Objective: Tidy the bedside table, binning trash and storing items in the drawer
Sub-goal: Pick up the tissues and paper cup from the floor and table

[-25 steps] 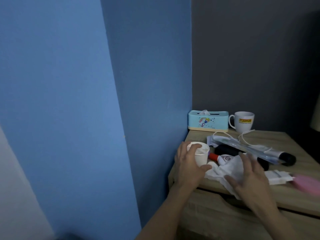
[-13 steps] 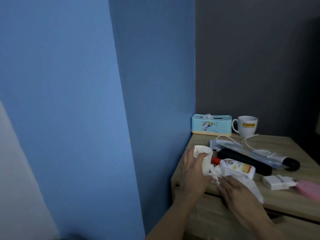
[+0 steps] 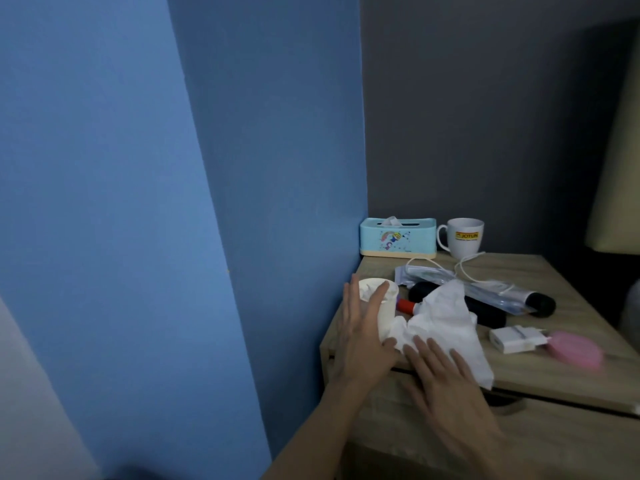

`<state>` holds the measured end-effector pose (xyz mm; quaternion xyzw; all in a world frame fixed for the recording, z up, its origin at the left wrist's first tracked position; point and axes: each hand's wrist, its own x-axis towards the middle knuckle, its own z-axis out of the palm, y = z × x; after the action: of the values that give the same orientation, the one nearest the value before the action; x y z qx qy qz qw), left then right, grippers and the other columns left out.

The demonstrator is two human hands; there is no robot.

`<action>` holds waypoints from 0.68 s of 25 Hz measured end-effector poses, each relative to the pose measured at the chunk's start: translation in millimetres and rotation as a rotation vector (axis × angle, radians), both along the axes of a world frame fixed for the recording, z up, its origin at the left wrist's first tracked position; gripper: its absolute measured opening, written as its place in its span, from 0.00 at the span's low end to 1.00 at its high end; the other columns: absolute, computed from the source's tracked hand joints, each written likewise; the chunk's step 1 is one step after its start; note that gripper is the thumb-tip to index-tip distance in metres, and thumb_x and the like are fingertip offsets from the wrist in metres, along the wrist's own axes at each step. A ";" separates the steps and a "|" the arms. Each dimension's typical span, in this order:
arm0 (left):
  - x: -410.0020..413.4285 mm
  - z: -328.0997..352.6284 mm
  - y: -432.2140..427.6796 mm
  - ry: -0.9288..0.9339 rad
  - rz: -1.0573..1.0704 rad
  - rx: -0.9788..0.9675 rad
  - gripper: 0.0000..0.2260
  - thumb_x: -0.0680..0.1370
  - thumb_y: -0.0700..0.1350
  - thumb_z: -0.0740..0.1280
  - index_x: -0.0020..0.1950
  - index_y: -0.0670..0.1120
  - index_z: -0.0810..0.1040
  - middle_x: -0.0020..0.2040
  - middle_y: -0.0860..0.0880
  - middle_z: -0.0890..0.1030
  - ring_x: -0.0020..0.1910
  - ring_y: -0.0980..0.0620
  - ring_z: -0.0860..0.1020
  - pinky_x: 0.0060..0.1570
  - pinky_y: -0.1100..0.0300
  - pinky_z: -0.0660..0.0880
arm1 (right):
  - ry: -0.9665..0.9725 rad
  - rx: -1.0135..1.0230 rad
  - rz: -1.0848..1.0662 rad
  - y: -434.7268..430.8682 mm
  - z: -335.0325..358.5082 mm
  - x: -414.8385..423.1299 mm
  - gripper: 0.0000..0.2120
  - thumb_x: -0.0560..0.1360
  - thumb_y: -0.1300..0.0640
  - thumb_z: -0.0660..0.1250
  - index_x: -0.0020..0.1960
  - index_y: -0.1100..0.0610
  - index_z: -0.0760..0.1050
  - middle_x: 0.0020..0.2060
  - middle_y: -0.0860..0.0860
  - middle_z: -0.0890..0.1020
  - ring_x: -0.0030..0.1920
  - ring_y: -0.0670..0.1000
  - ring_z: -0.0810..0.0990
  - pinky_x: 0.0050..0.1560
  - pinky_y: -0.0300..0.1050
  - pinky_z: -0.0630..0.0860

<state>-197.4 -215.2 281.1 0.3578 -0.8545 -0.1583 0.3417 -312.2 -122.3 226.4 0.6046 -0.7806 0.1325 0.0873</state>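
A white paper cup [image 3: 387, 315] stands at the near left corner of the wooden bedside table [image 3: 561, 289]. My left hand [image 3: 362, 336] wraps around the cup, thumb in front and fingers behind. A crumpled white tissue [image 3: 446, 318] lies beside the cup, bunched up over a red-capped bottle [image 3: 406, 306]. My right hand [image 3: 445, 379] lies flat on the tissue's near edge with its fingers spread. The drawer front [image 3: 540, 441] sits below the tabletop, with a dark gap along its upper edge.
A black cylinder [image 3: 488, 315], a clear plastic packet [image 3: 491, 291] and a white cable [image 3: 464, 268] lie mid-table. A white charger [image 3: 516, 339] and a pink object [image 3: 575, 351] sit at the right. A blue tissue box [image 3: 398, 239] and a mug [image 3: 465, 239] stand at the back. The blue wall is at the left.
The tissue has been pushed up and now covers most of the bottle. My right hand slid to the tissue's near edge. My left hand stays on the cup.
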 end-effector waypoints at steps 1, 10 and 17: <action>2.1 1.1 2.0 -0.004 -0.006 0.002 0.34 0.72 0.46 0.65 0.74 0.59 0.54 0.78 0.52 0.39 0.77 0.51 0.40 0.73 0.52 0.56 | 0.004 -0.005 0.000 -2.2 1.5 -2.5 0.40 0.70 0.33 0.29 0.72 0.47 0.60 0.73 0.47 0.59 0.73 0.51 0.61 0.72 0.52 0.51; 21.2 3.4 7.6 -0.104 -0.004 0.011 0.35 0.71 0.39 0.62 0.76 0.55 0.53 0.79 0.49 0.45 0.78 0.50 0.44 0.74 0.51 0.56 | -0.023 0.064 -0.086 10.7 4.7 12.9 0.38 0.74 0.37 0.33 0.67 0.55 0.70 0.67 0.53 0.73 0.67 0.52 0.71 0.67 0.52 0.63; 24.3 -13.5 17.2 0.051 0.012 -0.007 0.32 0.72 0.46 0.58 0.73 0.57 0.49 0.78 0.48 0.51 0.76 0.48 0.51 0.74 0.50 0.56 | -0.028 0.046 0.041 3.0 -0.4 3.8 0.44 0.64 0.32 0.32 0.76 0.53 0.43 0.76 0.49 0.44 0.75 0.48 0.41 0.71 0.44 0.35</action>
<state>-173.1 -197.9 267.6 0.3576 -0.8439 -0.1621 0.3656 -308.4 -119.3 226.0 0.6205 -0.7719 0.1249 0.0598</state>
